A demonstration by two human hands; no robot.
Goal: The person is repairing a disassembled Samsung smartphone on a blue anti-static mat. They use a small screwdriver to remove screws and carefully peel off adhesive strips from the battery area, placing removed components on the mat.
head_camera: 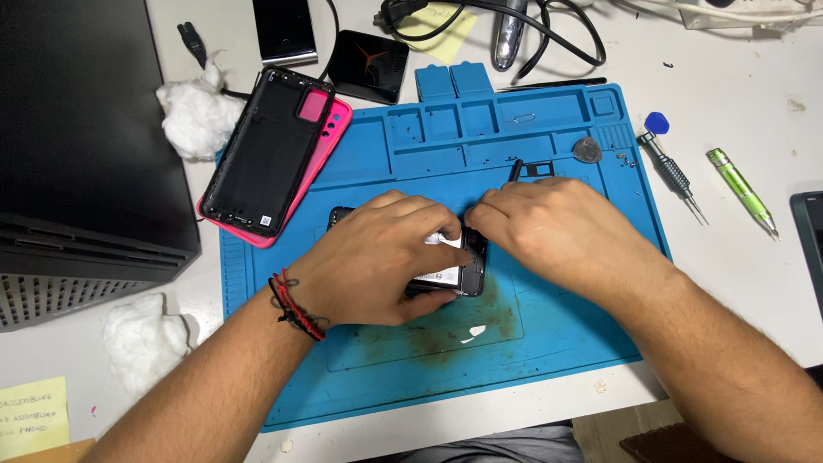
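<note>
The opened black phone lies in the middle of the blue repair mat; the left hand presses it down from above, and the right hand pinches something small at its right edge, which I cannot identify. If the pinch pulls too strongly, a thin inner part may tear, or the phone may slide on the mat toward the near stained area.

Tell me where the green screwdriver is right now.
In the head view, the green screwdriver lies on the white table at the far right, off the blue mat, just right of the dark-handled screwdriver and beyond the right hand.
</note>
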